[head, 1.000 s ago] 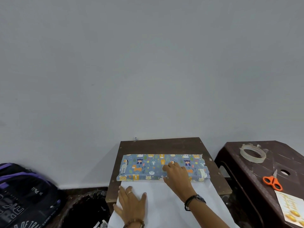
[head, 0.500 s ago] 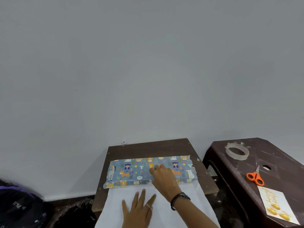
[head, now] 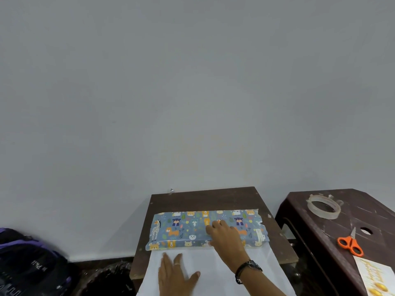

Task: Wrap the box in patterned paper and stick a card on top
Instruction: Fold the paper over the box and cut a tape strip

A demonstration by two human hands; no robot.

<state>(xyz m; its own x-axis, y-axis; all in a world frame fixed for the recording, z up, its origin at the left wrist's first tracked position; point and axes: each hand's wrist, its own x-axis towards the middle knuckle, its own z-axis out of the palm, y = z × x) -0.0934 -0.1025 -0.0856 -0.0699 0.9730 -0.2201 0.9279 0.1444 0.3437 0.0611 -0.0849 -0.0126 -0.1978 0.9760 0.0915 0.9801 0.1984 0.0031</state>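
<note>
A flat box (head: 181,229) lies across the small brown table (head: 205,199), covered by blue paper printed with cartoon animals. The paper's white underside (head: 215,259) spreads toward me over the table's near edge. My right hand (head: 226,236) rests palm down on the box, right of its middle, pressing the paper. My left hand (head: 175,274) lies flat on the white sheet, fingers apart. A card (head: 376,278) with gold print sits on the dark stool (head: 342,231) to the right.
On the stool lie a roll of clear tape (head: 323,206) and orange-handled scissors (head: 350,243). A black and purple backpack (head: 27,259) sits on the floor at the left, beside a black bin bag (head: 109,278). A plain grey wall stands behind the table.
My left hand has slid right and a little nearer on the white sheet. My right hand stays pressed on the box. The view has swung about.
</note>
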